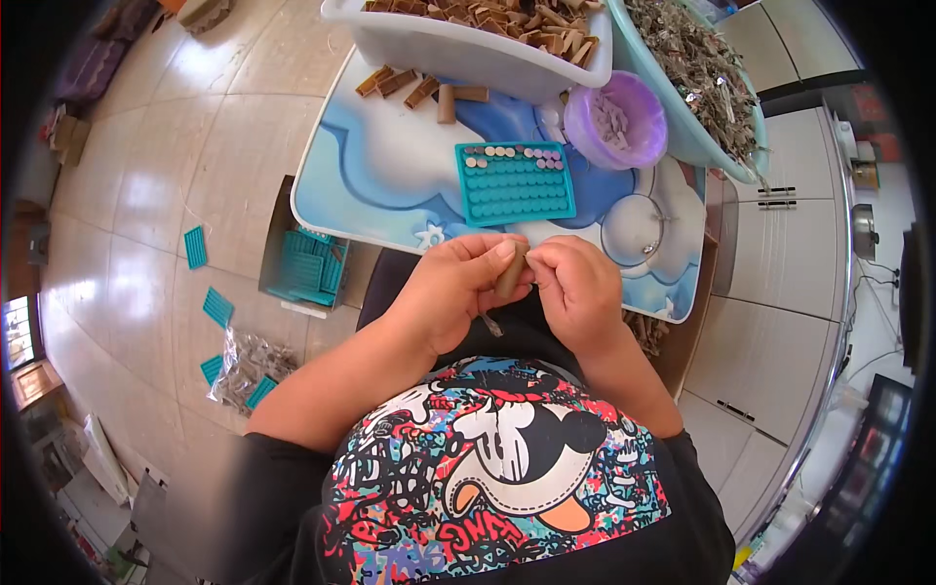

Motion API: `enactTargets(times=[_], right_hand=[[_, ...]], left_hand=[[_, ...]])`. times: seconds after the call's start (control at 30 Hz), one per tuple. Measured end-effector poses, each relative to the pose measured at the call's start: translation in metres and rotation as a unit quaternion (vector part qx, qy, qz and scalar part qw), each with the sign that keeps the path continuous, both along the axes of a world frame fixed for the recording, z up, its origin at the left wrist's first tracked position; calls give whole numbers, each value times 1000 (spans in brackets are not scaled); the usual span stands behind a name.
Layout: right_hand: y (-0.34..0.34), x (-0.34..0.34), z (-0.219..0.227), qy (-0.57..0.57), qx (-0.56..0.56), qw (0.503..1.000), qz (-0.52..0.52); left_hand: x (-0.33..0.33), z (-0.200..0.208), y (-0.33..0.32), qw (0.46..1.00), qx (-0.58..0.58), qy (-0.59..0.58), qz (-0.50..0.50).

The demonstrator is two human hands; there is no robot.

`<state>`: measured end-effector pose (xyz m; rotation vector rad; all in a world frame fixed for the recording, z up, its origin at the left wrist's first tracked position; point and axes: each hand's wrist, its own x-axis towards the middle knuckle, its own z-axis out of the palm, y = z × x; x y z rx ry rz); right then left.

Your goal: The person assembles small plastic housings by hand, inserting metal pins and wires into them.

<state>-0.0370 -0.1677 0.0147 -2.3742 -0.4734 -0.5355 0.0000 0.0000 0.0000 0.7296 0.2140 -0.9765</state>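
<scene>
Close to the table's near edge, my left hand (468, 278) is closed around a short brown cardboard tube (510, 273). A thin greyish strand (491, 324) hangs below that hand. My right hand (579, 285) is pinched at the tube's upper end; what sits between its fingertips is too small to make out. Just beyond my hands lies a teal tray (517, 207) with rows of round hollows. Small round pieces (501, 151), whitish, brown and lilac, fill part of its far rows.
A white bin (468, 44) of brown tubes stands at the back, with loose tubes (421, 93) before it. Right of it are a purple bowl (575, 122) and a large pale-green tub (756, 127) of grey strands. Leftward, a box (276, 244) holds teal trays; others lie on the floor.
</scene>
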Motion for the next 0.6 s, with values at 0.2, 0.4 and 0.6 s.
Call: enactTargets(times=[0.2, 0.4, 0.6], right_hand=[[1, 6, 0, -36, -19, 999, 23], [6, -2, 3, 123, 88, 985, -83], [-63, -35, 25, 235, 423, 867, -118]], left_hand=[[3, 2, -2, 999, 7, 11, 43], [7, 20, -5, 991, -6, -134, 10], [91, 4, -1, 667, 413, -594, 182]])
